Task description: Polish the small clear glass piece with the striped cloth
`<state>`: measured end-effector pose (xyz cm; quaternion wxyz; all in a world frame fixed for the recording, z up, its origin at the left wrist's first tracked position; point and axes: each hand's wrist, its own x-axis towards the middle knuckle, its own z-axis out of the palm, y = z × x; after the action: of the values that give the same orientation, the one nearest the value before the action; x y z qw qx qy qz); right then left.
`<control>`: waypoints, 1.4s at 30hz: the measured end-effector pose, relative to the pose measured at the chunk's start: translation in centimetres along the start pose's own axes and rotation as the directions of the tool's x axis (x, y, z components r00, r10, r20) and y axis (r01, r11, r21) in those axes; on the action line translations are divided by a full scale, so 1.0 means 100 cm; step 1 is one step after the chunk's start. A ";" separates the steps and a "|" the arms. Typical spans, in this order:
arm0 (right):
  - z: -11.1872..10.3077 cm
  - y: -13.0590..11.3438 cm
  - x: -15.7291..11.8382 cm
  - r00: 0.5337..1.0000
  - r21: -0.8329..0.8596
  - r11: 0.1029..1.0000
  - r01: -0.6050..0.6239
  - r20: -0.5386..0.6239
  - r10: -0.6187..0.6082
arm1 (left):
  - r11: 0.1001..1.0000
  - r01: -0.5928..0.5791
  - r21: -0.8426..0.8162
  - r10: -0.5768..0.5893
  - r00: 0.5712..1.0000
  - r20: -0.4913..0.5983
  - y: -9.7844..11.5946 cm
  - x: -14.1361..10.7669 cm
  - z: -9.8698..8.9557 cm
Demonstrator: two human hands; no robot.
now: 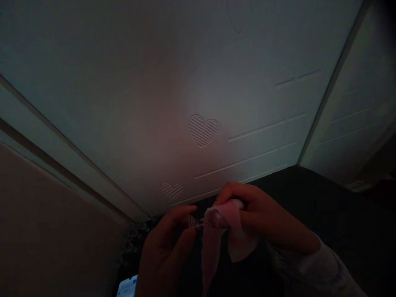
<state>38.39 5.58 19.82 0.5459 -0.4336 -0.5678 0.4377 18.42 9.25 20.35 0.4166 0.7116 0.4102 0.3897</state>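
Note:
In the dim head view a small clear stemmed glass [193,222] lies sideways between my hands. My left hand [168,243] pinches its foot between thumb and fingers. A pink cloth [212,247] is bunched around the bowl end, and its loose ends hang down. Gripping this cloth from the right, my right hand [256,210] has its fingers curled over the top and its thumb below. Most of the bowl is hidden by the cloth, so whether the right fingers also press on the glass cannot be seen.
A white panelled surface [139,103] with engraved hearts and grooves rises ahead. Dark floor or matting [287,194] lies below it. A lit phone-like screen [127,286] shows at the bottom left, near several indistinct shiny objects [133,235]. A brownish surface [46,231] fills the left.

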 end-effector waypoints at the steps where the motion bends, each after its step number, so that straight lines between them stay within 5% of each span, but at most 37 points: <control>1: 0.000 0.000 0.000 1.000 -0.006 1.000 0.005 0.000 -0.005 | 1.000 0.002 0.000 -0.002 1.000 0.000 -0.001 0.000 0.000; 20: 0.001 0.000 0.005 0.997 -0.030 0.996 -0.080 -0.008 0.080 | 1.000 0.001 -0.003 -0.001 1.000 0.028 -0.008 0.005 -0.001; 29: 0.001 0.004 0.008 0.997 -0.005 0.998 -0.070 0.015 0.070 | 0.992 -0.118 -0.053 0.118 0.993 -0.004 -0.014 0.004 0.002; 34: 0.002 0.005 0.009 0.999 -0.027 0.998 -0.053 -0.004 0.053 | 0.980 -0.098 -0.171 0.106 0.994 0.036 -0.012 0.003 0.003; 42: 0.000 0.007 0.009 0.999 -0.084 0.996 -0.024 -0.025 0.022 | 0.967 -0.012 -0.255 -0.001 0.999 -0.052 -0.013 0.010 0.004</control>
<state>38.36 6.62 19.39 0.5287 -0.4679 -0.5743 0.4143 18.83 10.46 19.21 0.4927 0.6428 0.3653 0.4588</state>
